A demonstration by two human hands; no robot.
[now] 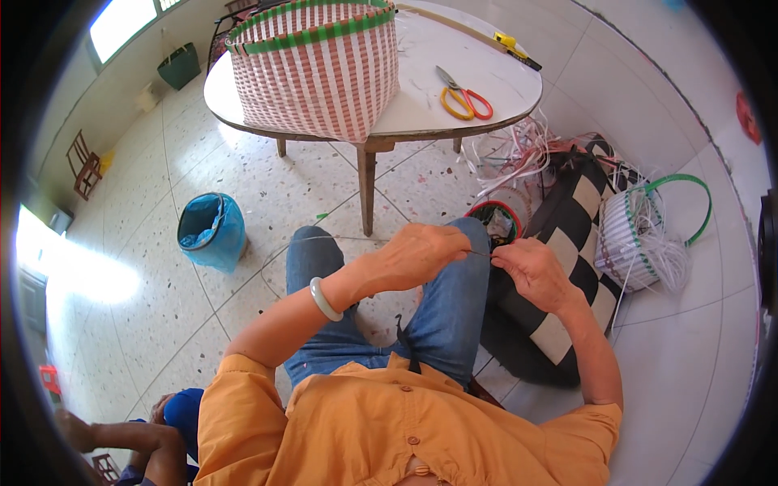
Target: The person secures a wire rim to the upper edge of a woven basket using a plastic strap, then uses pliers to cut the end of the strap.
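Above my knees, my left hand and my right hand pinch opposite ends of a short, thin, dark needle-like piece. Its exact kind is too small to make out. A fine pale strand runs out past my left wrist over the jeans. Beyond my hands, a red-and-white woven basket with a green rim stands on the white table. Scissors with one yellow and one red handle lie to its right.
A yellow tool lies at the table's far right edge. A blue-lined bin stands left. To my right are a checkered cushioned seat, loose white strips and a small green-handled basket. Another person's arm shows lower left.
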